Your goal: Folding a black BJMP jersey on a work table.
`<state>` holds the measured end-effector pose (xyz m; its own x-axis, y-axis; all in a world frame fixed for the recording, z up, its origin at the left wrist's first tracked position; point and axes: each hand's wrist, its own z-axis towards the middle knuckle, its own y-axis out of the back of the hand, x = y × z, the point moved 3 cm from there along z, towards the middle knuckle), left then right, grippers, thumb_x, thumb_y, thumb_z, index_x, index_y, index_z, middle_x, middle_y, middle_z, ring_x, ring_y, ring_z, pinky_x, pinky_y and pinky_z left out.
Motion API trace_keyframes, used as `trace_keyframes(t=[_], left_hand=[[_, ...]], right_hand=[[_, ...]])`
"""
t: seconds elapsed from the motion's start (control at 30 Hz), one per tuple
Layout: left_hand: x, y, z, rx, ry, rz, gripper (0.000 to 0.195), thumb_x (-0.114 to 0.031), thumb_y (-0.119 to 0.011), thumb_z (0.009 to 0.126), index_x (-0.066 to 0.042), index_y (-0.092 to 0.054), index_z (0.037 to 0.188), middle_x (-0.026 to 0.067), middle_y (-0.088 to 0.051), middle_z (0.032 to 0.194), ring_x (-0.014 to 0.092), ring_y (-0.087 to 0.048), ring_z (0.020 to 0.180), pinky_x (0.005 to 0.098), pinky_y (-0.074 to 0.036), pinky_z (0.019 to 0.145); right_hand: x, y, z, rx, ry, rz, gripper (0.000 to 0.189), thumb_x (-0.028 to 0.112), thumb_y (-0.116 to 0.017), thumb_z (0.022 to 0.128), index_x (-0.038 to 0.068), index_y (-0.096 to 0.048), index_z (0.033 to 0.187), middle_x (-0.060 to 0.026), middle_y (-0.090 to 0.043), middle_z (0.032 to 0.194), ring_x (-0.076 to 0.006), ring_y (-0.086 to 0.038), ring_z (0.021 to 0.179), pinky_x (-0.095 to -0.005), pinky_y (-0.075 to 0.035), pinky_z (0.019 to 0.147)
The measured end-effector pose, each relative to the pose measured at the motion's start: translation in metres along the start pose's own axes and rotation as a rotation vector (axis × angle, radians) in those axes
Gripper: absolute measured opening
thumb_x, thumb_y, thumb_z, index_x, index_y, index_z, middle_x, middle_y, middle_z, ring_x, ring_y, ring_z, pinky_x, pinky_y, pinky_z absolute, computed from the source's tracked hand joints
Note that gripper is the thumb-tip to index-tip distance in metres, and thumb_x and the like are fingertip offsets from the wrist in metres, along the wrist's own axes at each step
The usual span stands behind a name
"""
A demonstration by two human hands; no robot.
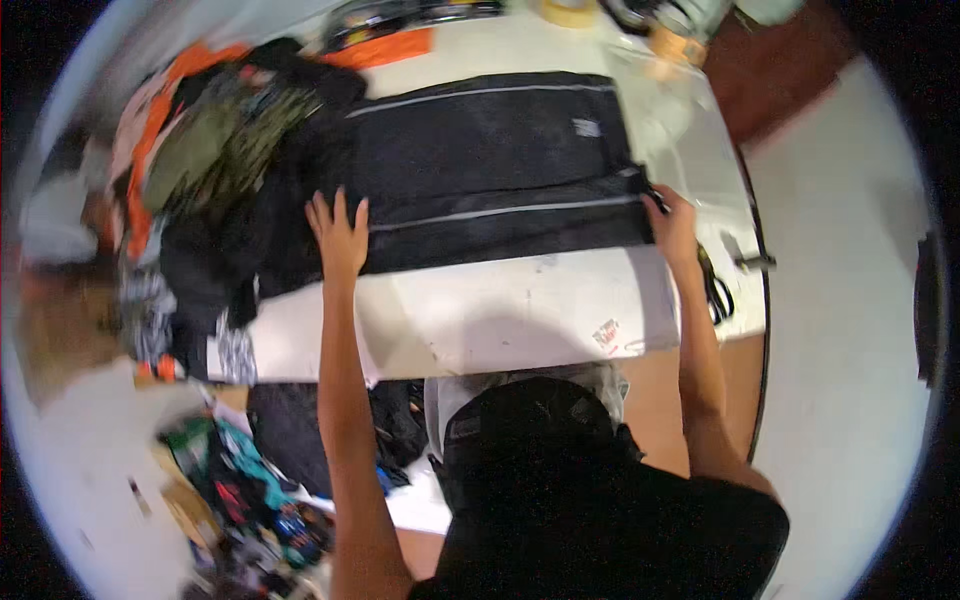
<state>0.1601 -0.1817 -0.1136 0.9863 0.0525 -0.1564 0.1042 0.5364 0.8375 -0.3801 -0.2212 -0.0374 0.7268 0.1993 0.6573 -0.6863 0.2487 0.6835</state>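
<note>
A black garment (480,150), likely trousers with pale stripes, lies spread across the white table (465,315). A small whitish patch of print sits near its far right corner. My left hand (341,232) rests palm down on the fabric toward its left part, fingers spread, holding nothing. At the right end, my right hand (673,221) pinches the garment's edge between thumb and fingers. Left of the striped part, the black cloth runs into a heap of clothes (217,142), so where the garment stops cannot be told.
Black loop handles, perhaps scissors (718,291), lie beside my right forearm. Tape rolls (568,12) and an orange strip (386,49) are along the far side. A small dark clamp-like piece (754,262) sits at the right edge. More clothes (247,480) lie piled low on the left.
</note>
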Motion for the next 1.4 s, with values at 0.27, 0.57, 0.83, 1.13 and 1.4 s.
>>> trace_keyframes(t=[0.27, 0.57, 0.83, 1.13, 1.4], left_hand=[[-0.118, 0.074, 0.042, 0.064, 0.149, -0.603, 0.038, -0.025, -0.067, 0.088, -0.002, -0.064, 0.118, 0.0219, -0.066, 0.116, 0.038, -0.062, 0.109, 0.0429, -0.05, 0.096], [-0.001, 0.109, -0.066, -0.25, 0.79, -0.24, 0.06, -0.012, -0.08, 0.072, -0.008, -0.056, 0.128, 0.0224, -0.05, 0.132, 0.04, -0.059, 0.109, 0.0451, -0.051, 0.092], [0.113, 0.098, -0.072, -0.275, 0.807, -0.727, 0.018, -0.015, -0.079, 0.083, -0.002, -0.074, 0.093, 0.0049, -0.066, 0.082, 0.01, -0.058, 0.062, 0.0265, -0.046, 0.053], [0.093, 0.085, -0.053, -0.379, 0.808, -1.036, 0.017, -0.02, -0.067, 0.095, -0.004, -0.069, 0.095, -0.0004, -0.062, 0.076, 0.005, -0.051, 0.061, 0.0223, -0.04, 0.051], [0.092, 0.079, -0.064, -0.57, 0.626, -0.939, 0.024, -0.019, -0.068, 0.094, 0.0, -0.057, 0.085, 0.0011, -0.052, 0.067, 0.005, -0.044, 0.065, 0.0255, -0.04, 0.056]], right_hand=[[0.045, -0.011, -0.018, -0.155, 0.076, 0.059, 0.034, 0.017, -0.075, 0.085, 0.0, -0.068, 0.114, -0.0149, -0.07, 0.101, -0.0259, -0.065, 0.088, -0.037, -0.052, 0.08], [0.182, -0.209, -0.073, 0.282, 0.712, -0.227, 0.045, 0.031, -0.053, 0.097, 0.006, -0.055, 0.134, -0.0201, -0.044, 0.146, -0.0385, -0.038, 0.136, -0.0561, -0.026, 0.112], [0.173, -0.205, -0.087, 0.466, 0.622, -0.314, 0.053, 0.035, -0.044, 0.101, 0.008, -0.042, 0.147, -0.0187, -0.03, 0.157, -0.0368, -0.024, 0.146, -0.055, -0.014, 0.118], [0.207, -0.202, -0.056, 0.356, 0.556, 0.145, 0.038, 0.013, -0.071, 0.087, 0.001, -0.062, 0.122, -0.0173, -0.061, 0.127, -0.03, -0.06, 0.116, -0.042, -0.046, 0.098], [0.352, -0.323, -0.035, 0.856, 0.82, 0.192, 0.044, 0.003, -0.076, 0.071, 0.006, -0.067, 0.114, -0.0173, -0.064, 0.11, -0.0252, -0.066, 0.074, -0.0378, -0.054, 0.071]])
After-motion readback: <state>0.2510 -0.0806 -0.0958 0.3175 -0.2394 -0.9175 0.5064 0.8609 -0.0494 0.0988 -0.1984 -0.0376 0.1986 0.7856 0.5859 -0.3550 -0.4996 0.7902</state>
